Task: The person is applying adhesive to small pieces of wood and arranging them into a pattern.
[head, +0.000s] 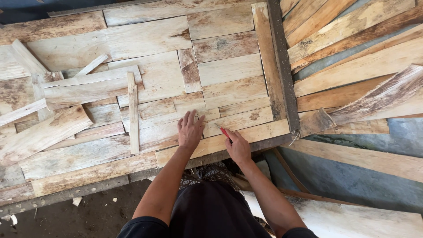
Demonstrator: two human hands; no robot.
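We stand over a rough worktable [66,194] covered edge to edge with pale wood veneer pieces, and both of our hands are down on the near strip. Our left hand [190,130] lies flat, fingers spread and not clamped on anything, pressing the veneer strip [260,132] where it meets its neighbours. Our right hand [238,147] is closed around a red-handled cutter [224,132], whose tip rests on that same strip just beside the left fingertips; we cannot tell whether a blade is out. The strip lies along the near edge of the patchwork, touching the dark frame bar [284,79] at its right end. To do this well, we judge that the flat hand should hold the sheet firmly so it cannot slide, with its fingers kept clear of the tool's line, and that the cutter should travel in 1 steady pull with light pressure, since thin veneer looks likely to split along its grain. On the left, loose offcuts [132,110] lie crossed over the sheets, and on the right longer boards [352,66] are stacked at an angle, well apart from our hands.
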